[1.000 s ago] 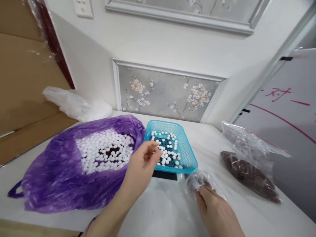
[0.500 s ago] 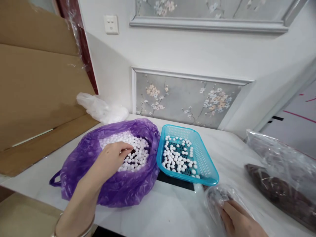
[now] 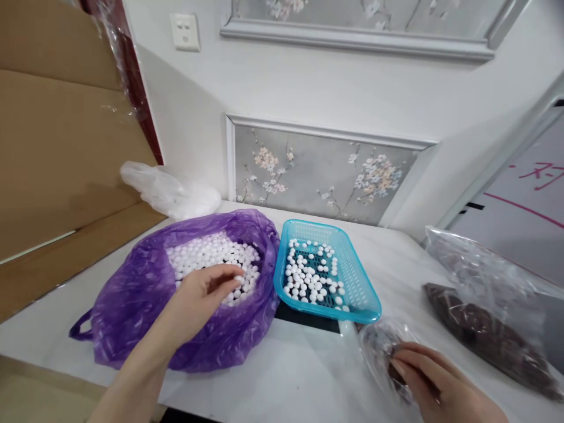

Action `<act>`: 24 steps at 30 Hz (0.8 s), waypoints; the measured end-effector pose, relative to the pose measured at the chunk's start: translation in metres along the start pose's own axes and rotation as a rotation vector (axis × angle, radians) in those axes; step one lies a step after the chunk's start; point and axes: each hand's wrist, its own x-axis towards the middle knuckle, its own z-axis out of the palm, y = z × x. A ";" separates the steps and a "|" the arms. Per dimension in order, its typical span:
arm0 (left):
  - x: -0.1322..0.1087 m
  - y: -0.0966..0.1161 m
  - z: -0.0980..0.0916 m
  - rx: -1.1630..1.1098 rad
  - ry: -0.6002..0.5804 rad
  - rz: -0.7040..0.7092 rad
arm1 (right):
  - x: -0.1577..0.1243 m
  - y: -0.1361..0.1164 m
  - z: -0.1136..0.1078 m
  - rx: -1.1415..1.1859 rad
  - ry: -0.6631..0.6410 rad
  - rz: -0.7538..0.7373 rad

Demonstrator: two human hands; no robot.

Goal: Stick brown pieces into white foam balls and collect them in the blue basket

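Note:
Over a purple plastic bag (image 3: 132, 299), my left hand (image 3: 200, 299) pinches a small white ball (image 3: 239, 279) between thumb and fingertips. Many more white balls (image 3: 198, 252) fill the bag's mouth. Right of the bag, touching or nearly touching it, stands a blue plastic basket (image 3: 359, 282) with white balls (image 3: 311, 282) scattered on its dark-looking slotted bottom. My right hand (image 3: 440, 376) is at a small clear plastic bag (image 3: 374, 346) in front of the basket, its fingers closed together. Something dark brown shows in the bag at the fingertips; its kind I cannot make out.
A large clear bag (image 3: 484, 317) of dark brown contents lies at the right. Behind the purple bag is a whitish translucent plastic bag (image 3: 171, 191). Cardboard (image 3: 66, 153) stands upright at the left, and a wall (image 3: 189, 88) with floral panels rises behind the table.
My left hand has lifted slightly from among the balls, now with a white ball in its fingertips. My right hand's fingers have shifted at the clear bag. The view has turned slightly right.

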 end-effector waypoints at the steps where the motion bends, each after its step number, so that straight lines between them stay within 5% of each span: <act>1: -0.006 0.008 0.006 -0.227 -0.027 -0.037 | -0.001 -0.005 -0.002 0.011 0.018 0.036; 4: -0.025 0.028 0.029 -0.910 -0.206 -0.243 | -0.005 -0.017 -0.004 0.057 0.040 0.088; 8: -0.038 0.043 0.055 -1.280 -0.306 -0.479 | -0.007 -0.023 -0.006 0.164 0.000 0.032; 16: -0.040 0.054 0.090 -1.273 -0.400 -0.581 | -0.007 -0.044 -0.016 0.590 0.122 0.365; 24: -0.047 0.057 0.106 -1.272 -0.475 -0.576 | -0.017 -0.077 -0.021 1.164 0.015 0.190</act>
